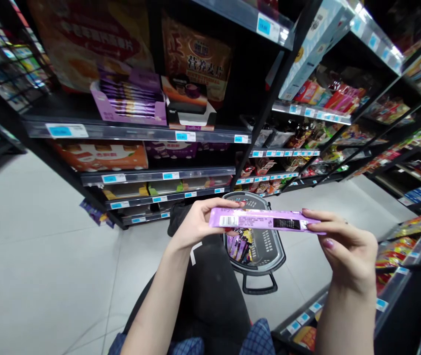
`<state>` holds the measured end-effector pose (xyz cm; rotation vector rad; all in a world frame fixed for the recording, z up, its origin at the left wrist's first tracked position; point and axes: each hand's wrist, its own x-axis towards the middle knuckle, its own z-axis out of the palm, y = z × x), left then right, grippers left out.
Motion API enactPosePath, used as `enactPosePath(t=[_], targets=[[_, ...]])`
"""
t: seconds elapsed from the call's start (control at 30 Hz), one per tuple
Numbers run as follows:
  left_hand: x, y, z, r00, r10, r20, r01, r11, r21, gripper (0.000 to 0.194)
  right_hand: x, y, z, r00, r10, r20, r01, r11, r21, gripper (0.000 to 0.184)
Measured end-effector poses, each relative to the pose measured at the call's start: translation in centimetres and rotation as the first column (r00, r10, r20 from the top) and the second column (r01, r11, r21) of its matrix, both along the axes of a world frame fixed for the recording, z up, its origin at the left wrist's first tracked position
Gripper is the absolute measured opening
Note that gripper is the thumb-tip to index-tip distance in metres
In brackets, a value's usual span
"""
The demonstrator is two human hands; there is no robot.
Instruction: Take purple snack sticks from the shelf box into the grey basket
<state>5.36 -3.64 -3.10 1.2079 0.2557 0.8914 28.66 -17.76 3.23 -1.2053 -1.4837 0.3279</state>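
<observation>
A long, slim purple sachet [255,220] is stretched level between my two hands, its printed side with a barcode facing me. My left hand [199,222] pinches the barcode end. The other end, beside a black printed panel, is gripped by the fingers of my right hand [347,246]. Below the sachet, a grey shopping basket [275,256] stands on the floor, with several purple and yellow packets [238,247] in it. On the shelf ahead, an open purple carton [129,111] holds several similar sachets lying flat.
Dark shelves [122,129] with price tags rise in front, and more snack racks [306,111] run off to the right. A purple packet [97,213] hangs at the shelf's lower left corner. Another shelf [395,276] stands close on my right.
</observation>
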Motion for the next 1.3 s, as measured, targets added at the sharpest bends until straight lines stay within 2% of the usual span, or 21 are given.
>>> enactPosePath(t=[0.07, 0.1, 0.13, 0.2, 0.23, 0.27, 0.3, 0.37, 0.43, 0.57, 0.67, 0.87, 1.03, 1.17, 1.3], targets=[[-0.5, 0.1, 0.0, 0.978, -0.208, -0.004, 0.208, 0.977, -0.038, 0.054, -0.2, 0.2, 0.0, 0.999, -0.052, -0.006, 0.052, 0.998, -0.023, 0.014], [-0.7, 0.2, -0.1, 0.939, -0.344, 0.011, 0.344, 0.937, -0.062, 0.063, -0.3, 0.3, 0.0, 0.996, -0.086, 0.004, 0.086, 0.996, -0.026, 0.016], [-0.9, 0.2, -0.1, 0.873, -0.486, 0.041, 0.488, 0.869, -0.085, 0.074, -0.4, 0.4, 0.0, 0.994, -0.110, 0.021, 0.111, 0.994, -0.024, 0.019], [-1.0, 0.2, -0.3, 0.700, -0.703, 0.123, 0.714, 0.690, -0.123, 0.096, -0.7, 0.5, 0.2, 0.992, -0.105, 0.069, 0.106, 0.994, -0.022, 0.026], [-0.9, 0.0, -0.4, 0.634, -0.758, 0.154, 0.773, 0.619, -0.139, 0.101, -0.8, 0.5, 0.3, 0.992, -0.080, 0.099, 0.084, 0.996, -0.035, 0.029], [-0.6, -0.2, -0.4, 0.595, -0.786, 0.167, 0.803, 0.574, -0.161, 0.100, -1.0, 0.6, 0.4, 0.990, -0.052, 0.131, 0.060, 0.997, -0.055, 0.031], [-0.1, -0.5, -0.4, 0.584, -0.796, 0.159, 0.809, 0.555, -0.191, 0.092, -1.3, 0.6, 0.5, 0.986, -0.026, 0.164, 0.039, 0.996, -0.079, 0.034], [1.1, -1.2, -0.3, 0.610, -0.787, 0.096, 0.780, 0.574, -0.249, 0.067, -1.7, 0.7, 0.6, 0.972, 0.021, 0.233, 0.010, 0.991, -0.131, 0.036], [2.5, -2.1, -0.2, 0.672, -0.740, 0.023, 0.718, 0.643, -0.266, 0.050, -2.0, 1.0, 0.4, 0.953, 0.053, 0.298, 0.000, 0.984, -0.176, 0.036], [4.6, -3.1, -0.2, 0.798, -0.596, -0.084, 0.565, 0.790, -0.237, 0.046, -2.2, 1.6, -0.1, 0.915, 0.050, 0.400, 0.039, 0.976, -0.213, 0.033], [5.1, -3.1, -0.3, 0.846, -0.508, -0.163, 0.468, 0.853, -0.229, 0.046, -2.2, 1.9, -0.1, 0.871, 0.037, 0.490, 0.080, 0.973, -0.215, 0.027], [5.3, -3.1, -0.4, 0.832, -0.454, -0.318, 0.400, 0.889, -0.221, 0.049, -1.8, 2.1, 0.5, 0.782, 0.151, 0.604, 0.117, 0.917, -0.382, 0.006], [5.6, -3.1, -0.6, 0.796, -0.519, -0.312, 0.451, 0.852, -0.267, 0.045, -1.0, 1.9, 0.6, 0.785, 0.259, 0.563, 0.056, 0.875, -0.481, 0.008], [5.6, -3.1, -0.4, 0.791, -0.565, -0.234, 0.504, 0.819, -0.274, 0.045, -0.4, 2.1, 0.3, 0.826, 0.278, 0.490, -0.043, 0.898, -0.438, 0.011], [5.5, -3.1, -0.2, 0.801, -0.553, -0.230, 0.488, 0.825, -0.285, 0.042, 0.2, 2.3, 0.0, 0.887, 0.272, 0.373, -0.145, 0.931, -0.334, 0.012]])
